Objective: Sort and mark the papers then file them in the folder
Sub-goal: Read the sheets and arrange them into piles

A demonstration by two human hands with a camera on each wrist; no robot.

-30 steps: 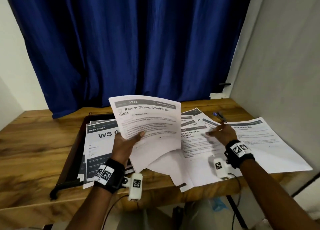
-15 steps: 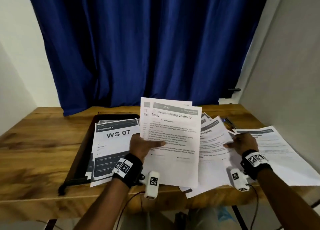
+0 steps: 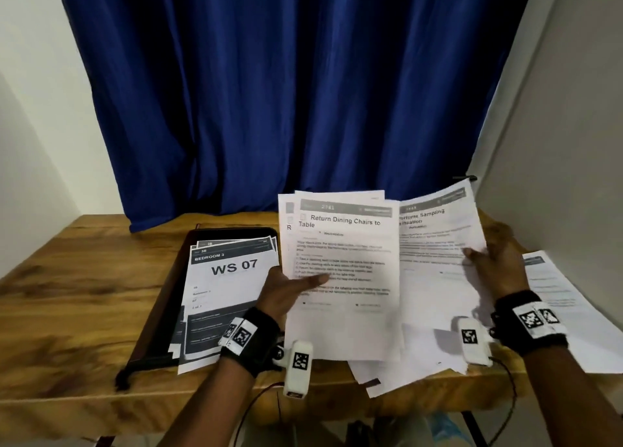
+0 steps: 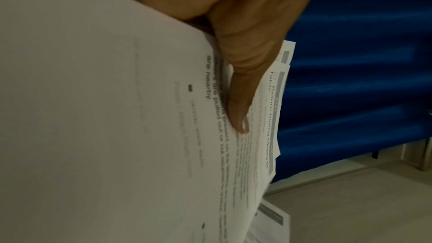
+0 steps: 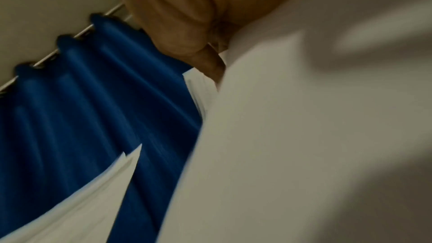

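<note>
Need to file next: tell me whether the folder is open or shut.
Open: the folder lies flat on the table, its dark inside showing, with the WS 07 sheets on it.

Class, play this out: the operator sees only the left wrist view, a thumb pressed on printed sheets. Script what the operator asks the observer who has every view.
Operator: What is the top sheet titled?
Observer: The head view reads "Return Dining Chairs to Table" on the sheets that the left hand holds.
Operator: What is the other hand doing?
Observer: The right hand grips a raised "Perfume Sampling" sheet.
Operator: Where is the folder?
Observer: A dark folder lies open on the left of the wooden table, with a "WS 07" stack on it.
</note>
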